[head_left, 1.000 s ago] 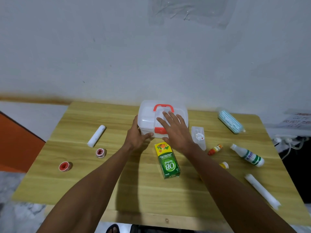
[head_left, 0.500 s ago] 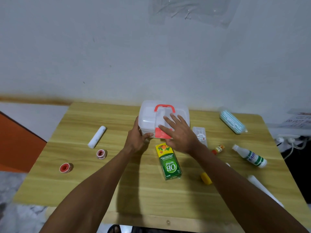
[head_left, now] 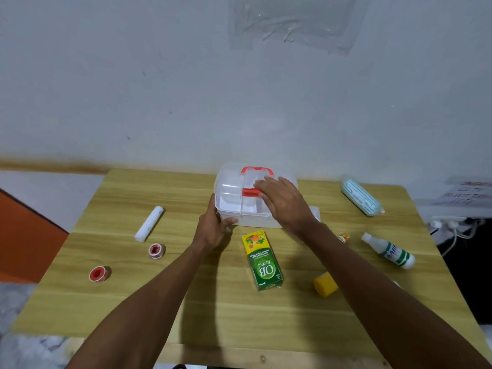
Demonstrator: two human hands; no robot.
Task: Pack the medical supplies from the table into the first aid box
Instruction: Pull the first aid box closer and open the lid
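The first aid box (head_left: 253, 221) is clamped at its corner by fingers of the left hand (head_left: 213, 230), while its part-raised lid (head_left: 229, 182), under straight fingers of the right hand (head_left: 285, 203), is judged to need swinging fully back.

Grips first aid box (head_left: 231, 209) at near-left corner with left hand (head_left: 213, 230); rests right hand (head_left: 287, 206) on translucent lid (head_left: 228, 179) beside red latch (head_left: 249, 192).
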